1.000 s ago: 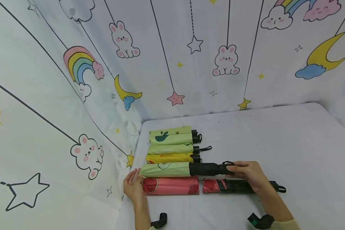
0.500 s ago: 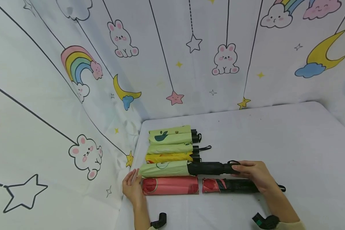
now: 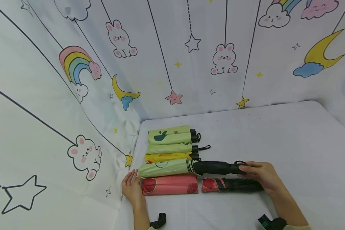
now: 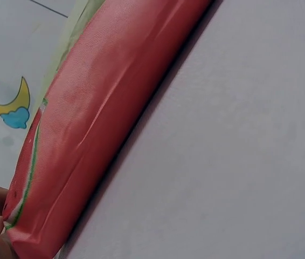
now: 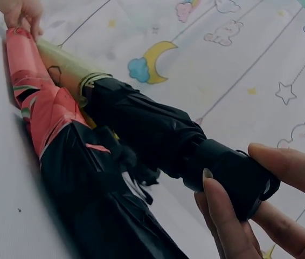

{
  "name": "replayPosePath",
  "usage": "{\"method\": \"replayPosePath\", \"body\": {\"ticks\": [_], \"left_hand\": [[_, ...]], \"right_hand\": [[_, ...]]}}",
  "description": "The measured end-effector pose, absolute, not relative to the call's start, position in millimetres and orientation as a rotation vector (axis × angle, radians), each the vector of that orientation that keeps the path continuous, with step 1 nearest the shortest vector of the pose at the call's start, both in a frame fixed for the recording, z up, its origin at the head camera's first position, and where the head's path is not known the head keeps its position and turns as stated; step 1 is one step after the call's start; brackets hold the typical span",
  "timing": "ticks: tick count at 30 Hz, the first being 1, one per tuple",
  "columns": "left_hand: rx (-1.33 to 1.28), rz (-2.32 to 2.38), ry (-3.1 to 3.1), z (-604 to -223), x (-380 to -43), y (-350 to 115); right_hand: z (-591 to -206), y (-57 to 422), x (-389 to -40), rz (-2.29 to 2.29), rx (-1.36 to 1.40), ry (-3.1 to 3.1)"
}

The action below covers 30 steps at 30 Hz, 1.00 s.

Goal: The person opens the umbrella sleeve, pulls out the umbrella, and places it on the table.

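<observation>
A folded black umbrella [image 3: 214,167] sticks partway out of its light green sleeve [image 3: 166,168], with a striped band showing at the sleeve's mouth. My right hand [image 3: 261,175] pinches the black handle [image 5: 225,172] between thumb and fingers. At the sleeve's far left end, my left hand [image 3: 132,188] holds the green fabric by its fingertips, right beside the end of a red watermelon-print sleeve [image 3: 171,185]. That red sleeve lies just in front of the green one. Right of it lies a folded red-and-black umbrella [image 3: 233,185], its handle end hidden behind my right forearm.
Behind the green sleeve lie several sleeved umbrellas in a row: a yellow one [image 3: 168,157], a light green one [image 3: 169,148] with its loop out, and a green pair [image 3: 169,138] at the back. A white cloth covers the table [image 3: 276,134], with printed curtain at the back and left.
My right hand has moved right, drawing the black umbrella farther out of the green sleeve; the striped band now shows. My left hand stays at the sleeve's left end.
</observation>
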<state>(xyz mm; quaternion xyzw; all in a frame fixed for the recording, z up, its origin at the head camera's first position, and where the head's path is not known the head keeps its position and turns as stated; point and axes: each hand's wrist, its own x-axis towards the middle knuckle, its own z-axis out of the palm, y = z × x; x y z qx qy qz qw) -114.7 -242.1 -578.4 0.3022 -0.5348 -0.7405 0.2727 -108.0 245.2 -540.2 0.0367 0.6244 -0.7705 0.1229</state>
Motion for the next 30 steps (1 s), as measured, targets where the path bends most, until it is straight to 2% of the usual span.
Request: {"method": "replayPosePath", "body": {"ticks": [30], "left_hand": [[0.805, -1.960, -1.444, -577.4, -111.5, -239.4]], "right_hand": [[-547.5, 289.4, -103.6, -2.134, 0.154, 1.925]]}}
